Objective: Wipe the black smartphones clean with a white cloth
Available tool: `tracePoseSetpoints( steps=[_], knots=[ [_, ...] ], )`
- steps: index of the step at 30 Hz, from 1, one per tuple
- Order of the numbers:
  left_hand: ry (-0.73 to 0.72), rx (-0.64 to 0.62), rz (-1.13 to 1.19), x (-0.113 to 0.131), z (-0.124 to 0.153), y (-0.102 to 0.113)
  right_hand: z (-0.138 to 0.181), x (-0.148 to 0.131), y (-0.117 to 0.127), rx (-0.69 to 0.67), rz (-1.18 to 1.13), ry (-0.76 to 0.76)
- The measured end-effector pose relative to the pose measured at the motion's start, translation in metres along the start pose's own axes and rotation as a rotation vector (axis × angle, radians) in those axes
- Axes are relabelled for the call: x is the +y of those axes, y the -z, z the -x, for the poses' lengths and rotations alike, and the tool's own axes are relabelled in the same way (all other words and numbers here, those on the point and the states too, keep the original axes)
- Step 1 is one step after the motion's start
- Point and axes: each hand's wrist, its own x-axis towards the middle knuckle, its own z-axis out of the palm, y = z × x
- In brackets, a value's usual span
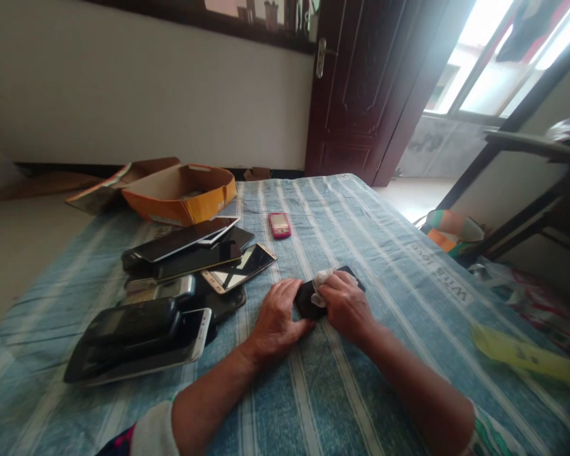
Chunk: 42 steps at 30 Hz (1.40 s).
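A black mobile phone (306, 301) lies flat on the striped cloth in front of me. My left hand (279, 313) grips its left end between thumb and fingers. A crumpled white wipe (320, 291), tissue or cloth, is bunched under the fingers of my right hand (346, 305) and pressed against the phone's upper face. Both hands are closed, and they cover part of the phone. Left of my left hand, a gold-framed phone (240, 268) with a reflective screen rests beside a heap of dark phones (197, 261).
An open orange cardboard box (185, 206) stands at the back left. A small pink device (279, 225) lies beyond my hands. Nearer on the left are a stacked black phone (128, 320) and a white-edged one (199, 335). Yellow plastic (522, 351) is at the right.
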Motion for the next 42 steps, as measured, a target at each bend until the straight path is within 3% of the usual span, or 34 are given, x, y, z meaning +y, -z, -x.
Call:
tracePoseSetpoints(
  steps=[4, 7, 18, 21, 29, 35, 42],
  knots=[
    [0.002, 0.039, 0.003, -0.003, 0.001, -0.003, 0.000, -0.018, -0.008, -0.025, -0.079, 0.148],
    [0.002, 0.042, 0.012, -0.003, 0.001, -0.004, -0.003, -0.018, -0.010, -0.053, -0.089, 0.179],
    [0.061, -0.016, 0.022, 0.000, 0.002, 0.001, 0.006, 0.037, -0.001, 0.032, 0.131, -0.178],
    [0.064, -0.018, 0.046, 0.000, 0.002, 0.002, 0.011, 0.026, -0.001, 0.043, 0.129, -0.145],
    [0.100, -0.077, 0.164, -0.004, 0.001, 0.009, 0.018, -0.032, -0.009, 0.023, -0.076, 0.187],
    [0.134, -0.080, 0.213, -0.003, 0.001, 0.012, 0.027, -0.038, -0.009, 0.037, -0.062, 0.208],
    [0.173, -0.026, 0.217, -0.004, -0.001, 0.009, 0.011, -0.041, -0.018, 0.023, -0.031, 0.181]
  ],
)
